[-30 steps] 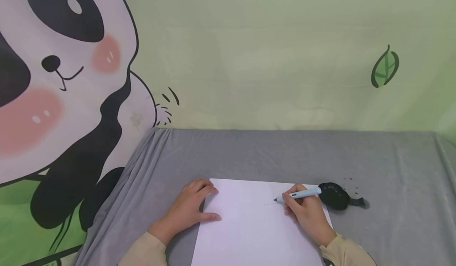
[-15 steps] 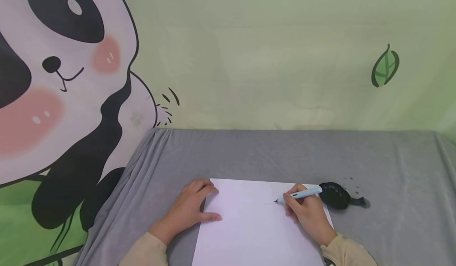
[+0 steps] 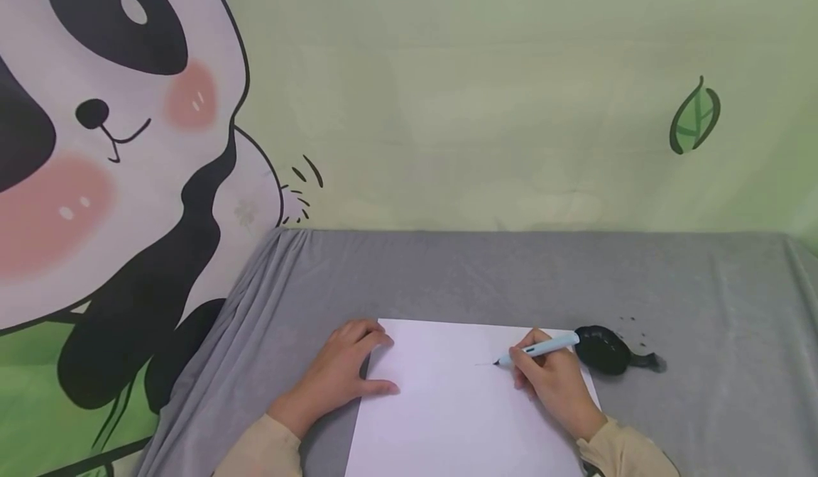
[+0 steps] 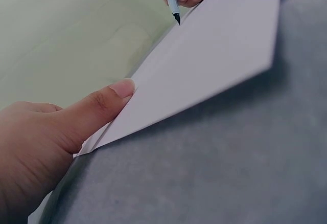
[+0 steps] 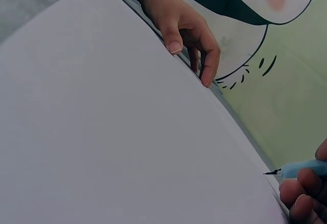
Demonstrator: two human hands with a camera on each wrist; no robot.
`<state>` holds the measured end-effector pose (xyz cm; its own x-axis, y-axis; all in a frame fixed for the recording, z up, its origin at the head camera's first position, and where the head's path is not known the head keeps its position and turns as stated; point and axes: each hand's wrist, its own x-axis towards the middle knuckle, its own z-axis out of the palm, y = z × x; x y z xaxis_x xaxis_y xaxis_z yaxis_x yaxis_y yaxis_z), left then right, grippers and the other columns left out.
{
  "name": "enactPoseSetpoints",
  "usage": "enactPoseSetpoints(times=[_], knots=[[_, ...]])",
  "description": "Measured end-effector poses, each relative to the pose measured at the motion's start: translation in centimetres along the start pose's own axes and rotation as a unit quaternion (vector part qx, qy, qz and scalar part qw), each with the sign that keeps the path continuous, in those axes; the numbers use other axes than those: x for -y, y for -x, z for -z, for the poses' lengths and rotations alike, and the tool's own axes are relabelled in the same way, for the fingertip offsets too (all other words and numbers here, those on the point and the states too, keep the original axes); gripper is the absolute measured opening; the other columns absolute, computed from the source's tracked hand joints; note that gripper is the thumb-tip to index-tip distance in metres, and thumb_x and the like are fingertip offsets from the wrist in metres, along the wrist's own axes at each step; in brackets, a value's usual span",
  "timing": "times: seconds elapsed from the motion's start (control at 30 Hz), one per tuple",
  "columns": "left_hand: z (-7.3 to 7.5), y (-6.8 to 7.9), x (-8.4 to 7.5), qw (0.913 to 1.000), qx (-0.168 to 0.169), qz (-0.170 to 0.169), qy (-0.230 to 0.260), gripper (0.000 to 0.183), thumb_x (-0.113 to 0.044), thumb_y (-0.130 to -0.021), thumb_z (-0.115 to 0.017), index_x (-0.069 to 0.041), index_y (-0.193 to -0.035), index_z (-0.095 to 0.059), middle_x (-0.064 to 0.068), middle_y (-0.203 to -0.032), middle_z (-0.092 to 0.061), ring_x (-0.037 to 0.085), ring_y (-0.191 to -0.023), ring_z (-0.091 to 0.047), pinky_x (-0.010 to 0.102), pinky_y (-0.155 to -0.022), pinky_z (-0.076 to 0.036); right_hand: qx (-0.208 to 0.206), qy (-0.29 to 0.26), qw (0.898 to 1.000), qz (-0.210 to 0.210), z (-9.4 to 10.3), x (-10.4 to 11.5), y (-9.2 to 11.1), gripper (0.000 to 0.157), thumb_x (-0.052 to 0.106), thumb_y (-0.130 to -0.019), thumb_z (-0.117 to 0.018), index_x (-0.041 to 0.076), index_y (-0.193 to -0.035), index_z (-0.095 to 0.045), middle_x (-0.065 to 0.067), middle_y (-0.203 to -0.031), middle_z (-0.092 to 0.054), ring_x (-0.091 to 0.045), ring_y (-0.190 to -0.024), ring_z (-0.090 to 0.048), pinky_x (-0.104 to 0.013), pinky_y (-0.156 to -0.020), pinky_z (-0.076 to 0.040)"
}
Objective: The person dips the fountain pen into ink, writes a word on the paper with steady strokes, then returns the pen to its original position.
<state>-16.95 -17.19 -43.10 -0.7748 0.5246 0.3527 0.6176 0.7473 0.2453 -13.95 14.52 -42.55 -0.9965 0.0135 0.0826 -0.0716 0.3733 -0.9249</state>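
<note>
A white sheet of paper (image 3: 447, 413) lies on the grey cloth, a faint short line near its upper middle. My right hand (image 3: 552, 381) pinches a light blue pen (image 3: 543, 347) whose black pointed tip is at the right end of that line. In the right wrist view the pen (image 5: 301, 169) and curled fingers show at the lower right. At the sheet's upper left edge rests my left hand (image 3: 348, 363), thumb and fingers spread and relaxed on the paper. The left wrist view shows this hand's thumb (image 4: 102, 106) on the paper (image 4: 204, 55).
Beyond the sheet's upper right corner lies a black, glossy rounded object (image 3: 601, 351) with a narrow tail and dark specks nearby. Grey cloth (image 3: 447, 271) covers the table. Behind it hangs a green backdrop (image 3: 479, 143) with a panda (image 3: 134, 278) drawn on it.
The pen's tip has dipped slightly toward the paper, onto the end of the line. My left hand stays in place on the sheet. The head view has shifted a little.
</note>
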Motion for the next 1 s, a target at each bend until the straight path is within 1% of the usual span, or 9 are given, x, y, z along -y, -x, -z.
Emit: enactPoseSetpoints(times=[0.13, 0.33, 0.47, 0.67, 1.0], knots=[[0.07, -0.03, -0.02, 1.0, 0.004, -0.001, -0.001, 0.058, -0.051, -0.066, -0.081, -0.016, -0.109, -0.064, 0.003, -0.115, -0.058, 0.023, -0.112, -0.053, 0.044, -0.098, -0.042, 0.002, 0.0, 1.0, -0.001, 0.01, 0.03, 0.0, 0.012, 0.009, -0.092, -0.061, 0.0, -0.087, -0.056, -0.005, -0.062, -0.06, -0.007, -0.046, -0.051, -0.023, -0.043, -0.044], [0.01, -0.06, -0.08, 1.0, -0.004, -0.006, -0.004, 0.057, -0.05, -0.066, -0.082, -0.015, -0.108, -0.064, 0.004, -0.114, -0.058, 0.024, -0.111, -0.054, 0.044, -0.097, -0.043, 0.008, 0.002, 1.0, 0.001, 0.06, 0.16, 0.08, 0.013, 0.01, -0.092, -0.061, 0.001, -0.085, -0.055, -0.005, -0.06, -0.06, -0.007, -0.045, -0.049, -0.023, -0.043, -0.043], [0.01, -0.02, -0.09, 1.0, -0.001, -0.001, -0.002, 0.058, -0.05, -0.066, -0.081, -0.015, -0.109, -0.064, 0.004, -0.115, -0.058, 0.024, -0.112, -0.054, 0.044, -0.097, -0.043, 0.013, 0.006, 1.0, -0.006, 0.06, 0.19, 0.14, 0.014, 0.011, -0.092, -0.062, 0.001, -0.085, -0.056, -0.005, -0.059, -0.059, -0.007, -0.045, -0.048, -0.023, -0.043, -0.043], [-0.04, 0.04, -0.11, 0.9999, -0.007, -0.006, -0.007, 0.058, -0.05, -0.065, -0.082, -0.015, -0.108, -0.064, 0.003, -0.114, -0.058, 0.024, -0.111, -0.054, 0.044, -0.097, -0.043, 0.022, 0.007, 1.0, -0.016, -0.01, 0.03, 0.19, 0.013, 0.011, -0.091, -0.062, 0.001, -0.086, -0.056, -0.004, -0.059, -0.058, -0.008, -0.045, -0.049, -0.023, -0.044, -0.042], [0.01, -0.01, -0.11, 1.0, -0.003, -0.002, -0.002, 0.058, -0.05, -0.065, -0.082, -0.015, -0.108, -0.064, 0.003, -0.115, -0.058, 0.024, -0.111, -0.054, 0.044, -0.098, -0.043, 0.027, 0.006, 1.0, -0.009, 0.01, 0.1, 0.19, 0.014, 0.011, -0.091, -0.063, 0.001, -0.084, -0.056, -0.004, -0.059, -0.058, -0.008, -0.046, -0.049, -0.023, -0.043, -0.042]])
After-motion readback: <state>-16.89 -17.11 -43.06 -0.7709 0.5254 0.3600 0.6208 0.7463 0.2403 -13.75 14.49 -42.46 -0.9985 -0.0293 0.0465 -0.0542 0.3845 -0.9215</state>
